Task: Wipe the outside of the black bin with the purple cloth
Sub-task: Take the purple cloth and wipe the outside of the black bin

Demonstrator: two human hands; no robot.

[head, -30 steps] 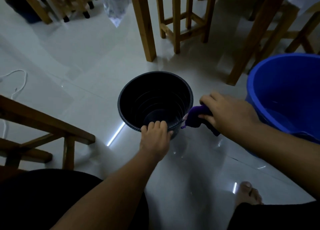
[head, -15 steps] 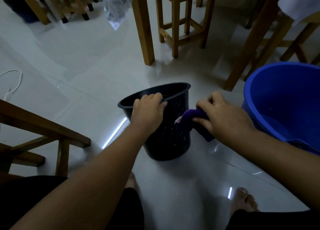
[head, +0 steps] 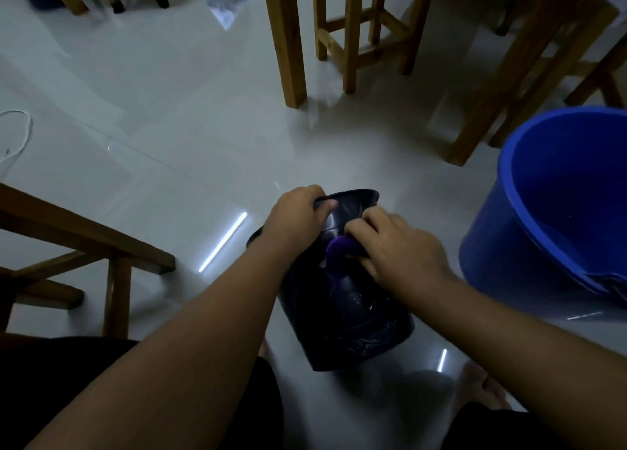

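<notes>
We find the black bin [head: 349, 317] tipped on the floor; left hand [head: 294, 219] clamps its rim; right hand [head: 395, 246] pinches the purple cloth [head: 341, 248] against the wall; wiping appears begun, most of the outside left.

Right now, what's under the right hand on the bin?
Under the right hand a bunched purple cloth presses against the tilted black bin's outer wall. Most of the cloth is covered by the fingers.

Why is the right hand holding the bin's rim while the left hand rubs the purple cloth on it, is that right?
Not quite: it is swapped. In the head view the left hand grips the black bin at its rim, and the right hand presses the purple cloth on its outside.
</notes>
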